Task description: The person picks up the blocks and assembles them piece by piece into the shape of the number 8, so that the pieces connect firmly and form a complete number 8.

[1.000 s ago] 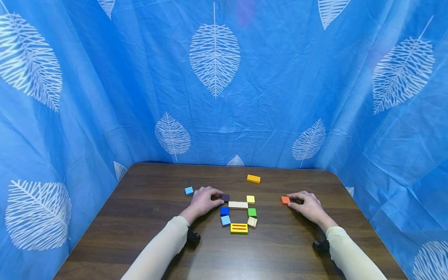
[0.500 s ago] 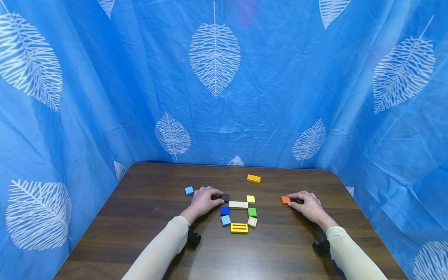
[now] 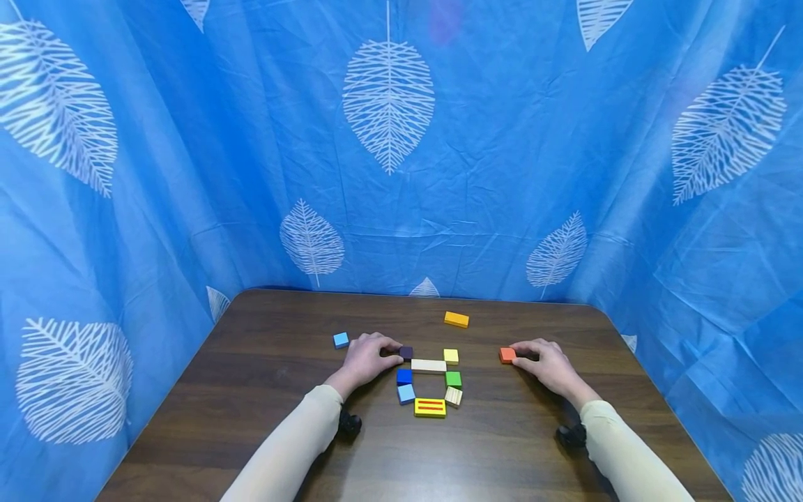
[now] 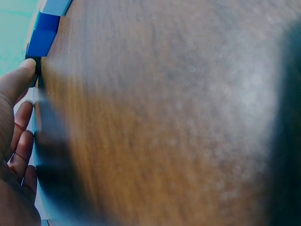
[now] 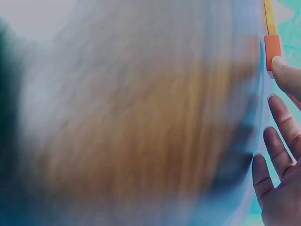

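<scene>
My left hand [image 3: 366,360] pinches a dark purple block [image 3: 406,353] between thumb and fingers, at the upper left corner of a group of blocks; in the left wrist view the thumb presses the dark block, near a blue block [image 4: 44,35]. At the right, my right hand [image 3: 548,365] pinches an orange-red block [image 3: 507,355], which the right wrist view also shows under the thumb. Between the hands lie a cream bar [image 3: 429,366], a pale yellow block [image 3: 451,356], a green block [image 3: 454,379], a striped wooden block [image 3: 454,397], a light blue block [image 3: 406,394] and a yellow red-striped block [image 3: 430,408].
Beyond the group lies an orange bar [image 3: 456,319] near the back of the brown wooden table [image 3: 502,446]. Another light blue block [image 3: 341,340] sits left of the left hand. A blue curtain with white leaves [image 3: 389,230] hangs behind the table.
My right hand has shifted slightly left with the orange-red block. The left hand keeps its grip on the dark block, and the view has shifted a little.
</scene>
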`<state>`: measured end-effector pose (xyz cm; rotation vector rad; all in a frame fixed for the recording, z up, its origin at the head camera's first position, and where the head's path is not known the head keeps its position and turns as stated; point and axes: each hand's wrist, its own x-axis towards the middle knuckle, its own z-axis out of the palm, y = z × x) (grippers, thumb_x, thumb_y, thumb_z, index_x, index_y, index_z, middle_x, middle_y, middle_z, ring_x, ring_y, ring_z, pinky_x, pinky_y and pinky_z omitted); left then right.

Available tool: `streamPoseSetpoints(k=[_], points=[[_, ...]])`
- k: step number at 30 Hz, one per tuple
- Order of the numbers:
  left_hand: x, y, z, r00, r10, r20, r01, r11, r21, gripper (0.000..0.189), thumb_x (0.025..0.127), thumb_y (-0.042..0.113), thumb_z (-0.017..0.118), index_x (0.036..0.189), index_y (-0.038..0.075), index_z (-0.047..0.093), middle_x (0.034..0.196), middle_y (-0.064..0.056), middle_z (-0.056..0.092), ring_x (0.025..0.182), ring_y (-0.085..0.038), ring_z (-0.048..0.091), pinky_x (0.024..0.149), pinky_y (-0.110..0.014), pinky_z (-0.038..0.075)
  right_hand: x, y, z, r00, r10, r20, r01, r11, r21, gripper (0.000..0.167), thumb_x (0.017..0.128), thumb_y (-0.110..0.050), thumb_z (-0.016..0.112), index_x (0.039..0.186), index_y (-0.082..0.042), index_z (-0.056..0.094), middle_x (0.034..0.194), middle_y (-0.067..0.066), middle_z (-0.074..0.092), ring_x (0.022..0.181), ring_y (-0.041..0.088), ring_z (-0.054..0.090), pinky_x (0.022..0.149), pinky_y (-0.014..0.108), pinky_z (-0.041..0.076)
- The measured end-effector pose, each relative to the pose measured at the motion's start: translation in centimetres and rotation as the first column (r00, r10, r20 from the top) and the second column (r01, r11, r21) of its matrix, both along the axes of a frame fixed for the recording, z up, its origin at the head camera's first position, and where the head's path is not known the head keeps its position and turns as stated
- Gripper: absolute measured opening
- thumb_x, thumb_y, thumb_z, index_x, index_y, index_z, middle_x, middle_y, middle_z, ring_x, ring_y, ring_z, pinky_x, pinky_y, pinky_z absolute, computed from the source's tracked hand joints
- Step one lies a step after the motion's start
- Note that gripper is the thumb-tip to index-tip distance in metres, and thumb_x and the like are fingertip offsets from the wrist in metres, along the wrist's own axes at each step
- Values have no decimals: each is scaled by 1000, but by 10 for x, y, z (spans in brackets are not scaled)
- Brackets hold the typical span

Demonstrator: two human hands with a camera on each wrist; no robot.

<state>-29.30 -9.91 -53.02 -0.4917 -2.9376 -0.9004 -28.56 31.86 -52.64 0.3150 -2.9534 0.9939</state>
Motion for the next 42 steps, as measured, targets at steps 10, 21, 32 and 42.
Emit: streamPoseSetpoints(k=[10, 21, 32, 42], points=[[0, 0, 1, 1000, 7, 11, -7, 1000, 9, 30, 93, 39, 76, 119, 23, 77, 112, 4, 69, 108, -24, 55, 97, -49, 37, -7, -20, 5, 999, 34, 33, -32, 998, -63, 41, 98, -33, 71, 133, -13, 68, 132, 17, 61, 120, 37, 50, 101, 63, 39], [-1, 1, 1, 1000, 5, 29, -5, 1000, -4, 32, 93, 39, 76, 120, 22, 77, 113, 3, 69, 108, -23, 54, 98, -49, 37, -20, -62, 11, 997, 68, 45, -63, 992, -106, 38, 96, -31, 74, 131, -16, 70, 127, 9, 64, 116, 32, 54, 104, 58, 41], [2, 1, 3, 1000, 8, 24, -8, 1000, -1, 31, 93, 38, 76, 119, 22, 77, 111, 3, 69, 106, -23, 54, 98, -49, 37, -34, -93, 13, 993, 110, 42, -105, 988, -115, 32, 96, -24, 75, 127, -16, 73, 120, 6, 66, 110, 28, 56, 101, 53, 44], [3, 1, 5, 1000, 11, 20, -11, 1000, -2, 31, 93, 39, 76, 118, 22, 78, 112, 3, 69, 108, -24, 55, 98, -50, 37, -45, -105, 12, 991, 108, 79, -101, 991, -90, 31, 97, -20, 73, 127, -11, 73, 124, 11, 65, 115, 31, 57, 104, 54, 43]])
